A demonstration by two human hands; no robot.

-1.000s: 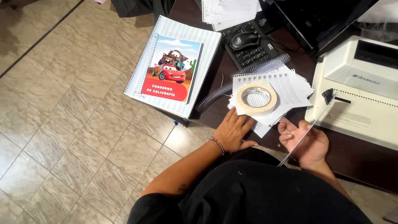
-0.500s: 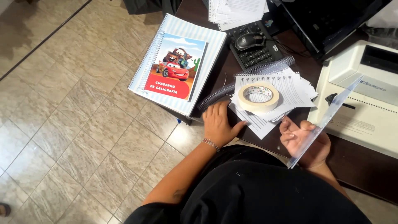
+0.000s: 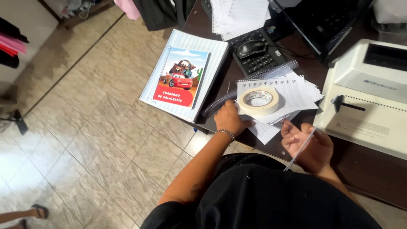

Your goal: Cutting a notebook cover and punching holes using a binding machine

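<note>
Hands: left (image 3: 229,121) presses paper stack (image 3: 292,91); right (image 3: 309,144) pinches edge-on clear sheet (image 3: 302,146).

Your left hand (image 3: 229,120) hides part of the loose sheets (image 3: 292,95), the binding machine (image 3: 369,97) runs off the right edge, and the clear sheet (image 3: 303,146) shows only edge-on.

Dark wooden desk (image 3: 199,25) – holding a striped spiral notebook (image 3: 183,79), keyboard (image 3: 258,59), paper stack (image 3: 292,95), white binding machine (image 3: 369,97).

One tape roll (image 3: 258,101), one spiral notebook (image 3: 184,76), two binding coils (image 3: 250,87), one mouse (image 3: 252,48), one binding machine (image 3: 369,99).
</note>
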